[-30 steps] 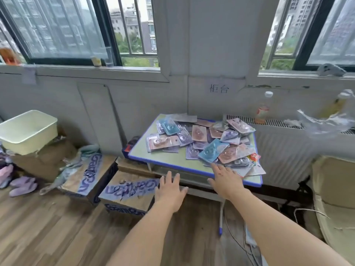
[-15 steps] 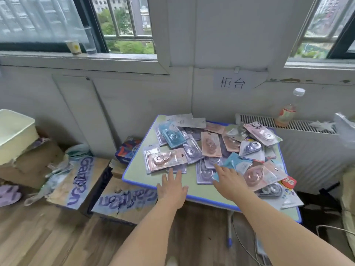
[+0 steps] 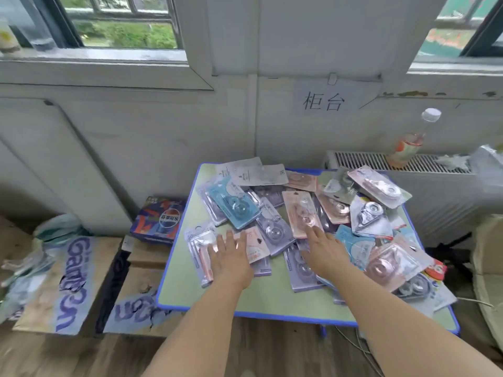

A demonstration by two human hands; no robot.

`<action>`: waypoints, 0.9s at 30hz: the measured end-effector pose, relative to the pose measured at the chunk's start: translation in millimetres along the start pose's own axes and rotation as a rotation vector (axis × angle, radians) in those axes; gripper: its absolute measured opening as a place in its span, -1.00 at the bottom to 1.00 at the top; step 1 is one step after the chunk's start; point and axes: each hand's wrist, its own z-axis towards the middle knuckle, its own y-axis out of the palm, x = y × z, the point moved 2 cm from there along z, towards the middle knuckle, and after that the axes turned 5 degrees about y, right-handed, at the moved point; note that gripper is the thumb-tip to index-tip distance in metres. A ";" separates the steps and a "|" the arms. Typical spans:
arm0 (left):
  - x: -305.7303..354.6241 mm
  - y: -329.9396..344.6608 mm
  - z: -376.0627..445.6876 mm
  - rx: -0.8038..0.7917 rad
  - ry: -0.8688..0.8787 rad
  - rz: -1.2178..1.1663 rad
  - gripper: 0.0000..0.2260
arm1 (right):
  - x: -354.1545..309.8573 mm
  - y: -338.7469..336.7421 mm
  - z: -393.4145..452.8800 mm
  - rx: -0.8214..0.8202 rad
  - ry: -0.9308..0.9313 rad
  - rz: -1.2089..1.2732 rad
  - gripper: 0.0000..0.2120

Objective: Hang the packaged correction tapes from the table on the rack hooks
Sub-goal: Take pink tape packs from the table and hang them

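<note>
While I look down from the head camera, I see cardboard boxes [image 3: 68,284] printed with blue letters on the floor off the worktop's left edge, and a dark blue cola carton [image 3: 159,220] on top of them, just beside that edge. The worktop [image 3: 190,292] is pale green with a blue rim, and its near-left part is bare.

My left hand [image 3: 230,261] lies flat, fingers straight and spread, on a pink-and-clear pack [image 3: 202,242] near the left edge; it presses down and grips nothing. Just behind it, toward the far-left corner, a blue pack [image 3: 232,205] lies tilted across lilac ones. Two grey packs [image 3: 254,172] lie back side up at the far edge.

The pile of packaged correction tapes [image 3: 337,210] covers the middle and right of the worktop, overlapping in pink, lilac, blue and clear. My right hand [image 3: 325,253] rests on it near the middle, fingers extended and relaxed, with its fingertips [image 3: 310,231] touching the near end of a pink pack [image 3: 300,210]; it holds nothing. I cannot tell which pack lies directly under the palm.

Further right, a rose-gold pack [image 3: 389,263] lies close to the right edge, with a small red tag [image 3: 435,269] beside it. Behind the far-right corner a radiator [image 3: 381,160] carries a drink bottle [image 3: 408,142]. A paper sign [image 3: 322,100] hangs on the wall above the far edge.
</note>
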 end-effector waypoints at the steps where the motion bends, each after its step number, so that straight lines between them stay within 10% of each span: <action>1: -1.6 0.3 5.3 -0.013 -0.003 -0.008 -0.30 | -1.8 -0.6 5.3 0.005 0.004 -0.005 -0.42; 27: -20.6 16.3 7.8 0.117 0.054 0.023 -0.30 | -21.5 -8.5 53.0 -0.012 0.312 0.167 -0.52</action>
